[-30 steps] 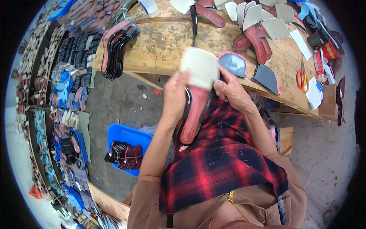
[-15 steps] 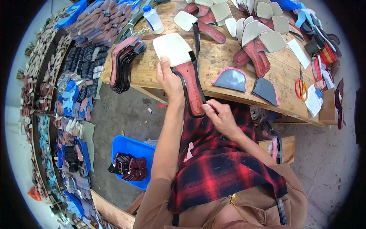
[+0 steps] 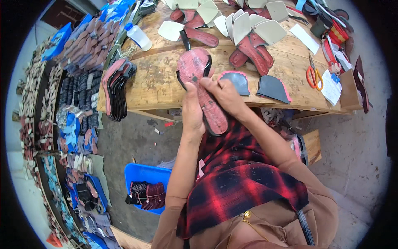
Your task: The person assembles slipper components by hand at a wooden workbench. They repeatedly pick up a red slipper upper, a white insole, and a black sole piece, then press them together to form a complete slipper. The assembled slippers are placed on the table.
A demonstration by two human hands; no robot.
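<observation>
In front of my body I hold a reddish shoe insole [image 3: 215,119], its wide end pointing away from me and its narrow end toward me. Black edging strip [image 3: 185,40] runs along parts of its rim, and a loose end sticks up past the wide end. My left hand [image 3: 192,110] grips the insole's left side, thumb upward along the edge. From the right, my right hand [image 3: 227,97] closes on the middle, its thumb on the face; its other fingers are partly hidden. Beyond lie two dark grey curved pieces [image 3: 273,88] with pink edges.
On the wooden table [image 3: 159,89] are fanned insoles with cream pads [image 3: 270,32], a stack of black-edged insoles [image 3: 117,89], a blue-capped bottle [image 3: 139,37] and orange-handled scissors [image 3: 314,76]. A blue bin [image 3: 143,169] with bundled pieces stands on the floor. Loaded shelves line the left.
The insole has been turned over, so its cream pad is hidden and a plain reddish face shows. My right hand has moved from the narrow end up to the middle.
</observation>
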